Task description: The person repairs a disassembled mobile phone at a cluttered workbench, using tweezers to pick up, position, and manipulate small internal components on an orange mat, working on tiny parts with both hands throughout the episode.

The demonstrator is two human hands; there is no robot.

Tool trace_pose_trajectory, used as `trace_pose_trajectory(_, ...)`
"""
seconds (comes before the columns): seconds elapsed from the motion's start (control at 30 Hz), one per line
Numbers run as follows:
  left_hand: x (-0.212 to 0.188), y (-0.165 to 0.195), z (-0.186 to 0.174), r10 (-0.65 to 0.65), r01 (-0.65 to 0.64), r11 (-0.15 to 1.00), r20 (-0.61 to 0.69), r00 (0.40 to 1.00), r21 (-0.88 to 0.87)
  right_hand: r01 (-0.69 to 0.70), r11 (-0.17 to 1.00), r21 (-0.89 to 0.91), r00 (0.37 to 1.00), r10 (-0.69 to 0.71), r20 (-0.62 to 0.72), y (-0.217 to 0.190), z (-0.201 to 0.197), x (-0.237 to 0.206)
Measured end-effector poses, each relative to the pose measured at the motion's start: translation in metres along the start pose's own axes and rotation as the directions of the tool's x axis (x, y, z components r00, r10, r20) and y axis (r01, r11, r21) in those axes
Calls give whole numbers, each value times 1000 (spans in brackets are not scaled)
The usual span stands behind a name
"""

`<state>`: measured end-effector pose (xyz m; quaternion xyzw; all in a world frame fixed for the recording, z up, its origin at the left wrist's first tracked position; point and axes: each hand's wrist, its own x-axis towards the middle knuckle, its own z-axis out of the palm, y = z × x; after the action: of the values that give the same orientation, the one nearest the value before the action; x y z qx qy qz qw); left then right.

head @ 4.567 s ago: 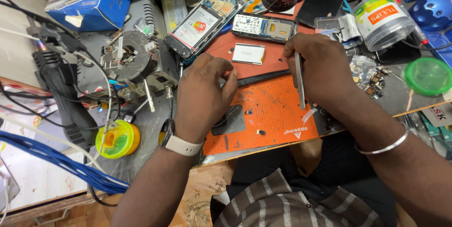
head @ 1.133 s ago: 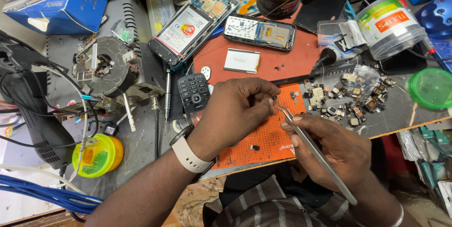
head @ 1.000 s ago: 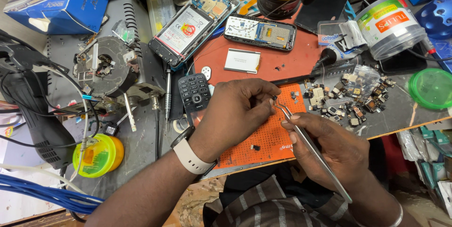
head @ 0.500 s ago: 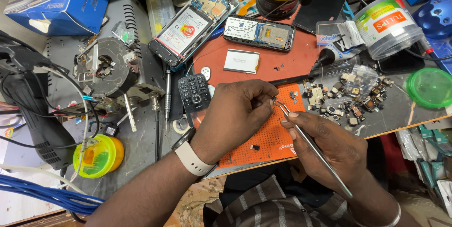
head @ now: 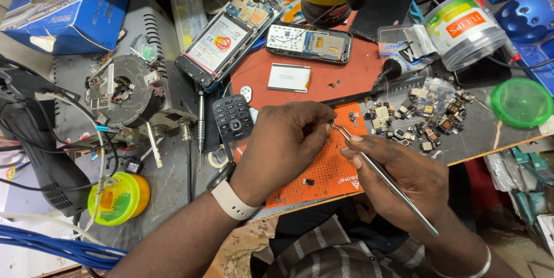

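Note:
My left hand (head: 285, 145) hovers over the orange work mat (head: 334, 171), fingers pinched on something tiny that I cannot make out. My right hand (head: 404, 171) grips metal tweezers (head: 381, 177) whose tips meet the left fingertips near the mat's top edge. A white-banded watch (head: 228, 197) sits on my left wrist. A small dark chip (head: 309, 181) lies loose on the mat below the left hand. A black phone keypad (head: 231, 117) rests just left of the left hand.
Two opened phones (head: 222, 38) (head: 309, 42) and a silver battery (head: 288, 77) lie on a red mat at the back. A pile of small parts (head: 418, 116) lies right, with a green lid (head: 522, 102) and clear tub (head: 464, 30). Left: motor (head: 121, 90), yellow flux tin (head: 115, 200), cables.
Since 4.6 seconds ago both hands came together over the orange mat, tweezer tips now at the left fingertips. Over the last second they have barely moved.

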<state>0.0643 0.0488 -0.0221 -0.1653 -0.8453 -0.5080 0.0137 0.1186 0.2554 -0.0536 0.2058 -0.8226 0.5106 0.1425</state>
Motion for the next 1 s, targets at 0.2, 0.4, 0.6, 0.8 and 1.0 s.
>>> trace_pose_trajectory(0.2, 1, 2, -3, 5, -5, 1000, 17, 1000, 1, 10, 1000, 15, 999, -11, 44, -1, -2, -1)
trace_pose_trajectory(0.4, 2, 1, -4, -61, 62, 998, 62, 996, -3, 10, 1000, 18, 997, -11, 79, -4, -5, 3)
trace_pose_trajectory(0.6, 3, -3, -4, -15, 18, 998, 40, 999, -55, 196, 967, -165, 974, -172, 149, -5, -19, 11)
trace_pose_trajectory(0.8, 4, -4, -4, -94, 103, 988, 81, 992, -114, 16, 1000, 27, 1000, -16, 7, -7, -15, 2)
trace_pose_trajectory(1.0, 4, -1, -4, -99, 110, 984, 84, 992, -137, 17, 999, -30, 994, -20, -108, -10, 4, 6)
